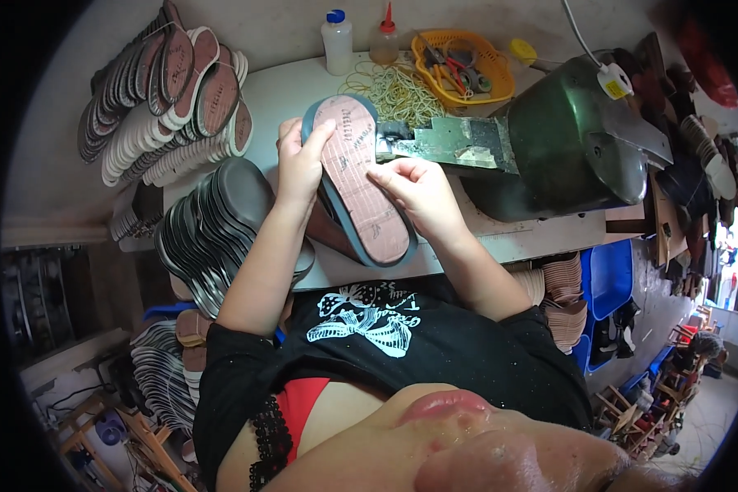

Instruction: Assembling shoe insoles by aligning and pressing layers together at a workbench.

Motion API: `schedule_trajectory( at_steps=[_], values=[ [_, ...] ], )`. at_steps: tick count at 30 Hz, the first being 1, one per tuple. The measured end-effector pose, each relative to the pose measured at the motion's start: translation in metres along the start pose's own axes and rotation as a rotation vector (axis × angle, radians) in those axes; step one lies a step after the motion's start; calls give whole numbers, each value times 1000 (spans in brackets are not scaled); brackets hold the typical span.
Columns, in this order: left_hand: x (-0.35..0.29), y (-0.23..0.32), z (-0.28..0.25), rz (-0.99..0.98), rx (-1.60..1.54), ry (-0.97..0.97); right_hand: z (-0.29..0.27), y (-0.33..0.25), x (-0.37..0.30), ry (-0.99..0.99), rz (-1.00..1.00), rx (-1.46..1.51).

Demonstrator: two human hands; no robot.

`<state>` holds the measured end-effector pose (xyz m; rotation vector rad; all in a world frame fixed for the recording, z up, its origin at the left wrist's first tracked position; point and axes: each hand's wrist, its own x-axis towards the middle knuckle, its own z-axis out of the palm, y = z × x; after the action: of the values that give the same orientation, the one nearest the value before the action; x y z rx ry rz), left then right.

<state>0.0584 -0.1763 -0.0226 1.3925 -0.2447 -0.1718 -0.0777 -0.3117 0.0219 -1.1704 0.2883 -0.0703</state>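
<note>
In front of my chest I hold a dark grey shoe sole (412,246) with a brownish-pink insole (361,156) lying on its upper face. My left hand (301,160) grips its left edge near the far end, thumb pressed on the insole and fingers behind. On the right edge, around the middle, my right hand (418,187) is closed, thumb and forefinger against the insole's side; its other fingers are partly hidden. Another brown piece (330,234) shows beneath the sole. Just beyond my right hand is the narrow arm (459,141) of a green sewing machine (558,148).
On the white table (283,74) lie a tangle of pale thread (402,94) and an orange basket (504,86) with tools. Two bottles, blue-capped (336,41) and red-tipped (384,41), stand behind. Stacked dark soles (213,213) and bundled insoles (168,98) are at left; a blue bin (611,279) at right.
</note>
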Motion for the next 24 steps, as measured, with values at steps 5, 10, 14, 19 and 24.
schedule_trajectory(
  at_steps=[5, 10, 14, 19, 24],
  values=[
    [14, -14, 6, -48, 48, -3, -18, 3, -6, -8, 56, 33],
    [20, 1, 17, -91, 92, -47, -21, 4, -31, -113, 200, 171],
    [26, 8, 19, -136, 9, -80, -4, -3, -39, -151, 332, 189],
    [47, 27, 17, -217, 150, -211, 12, 1, -27, 47, 212, 308],
    [83, 40, 10, 471, 951, -336, 22, 4, -6, 82, 161, 423]
  ],
)
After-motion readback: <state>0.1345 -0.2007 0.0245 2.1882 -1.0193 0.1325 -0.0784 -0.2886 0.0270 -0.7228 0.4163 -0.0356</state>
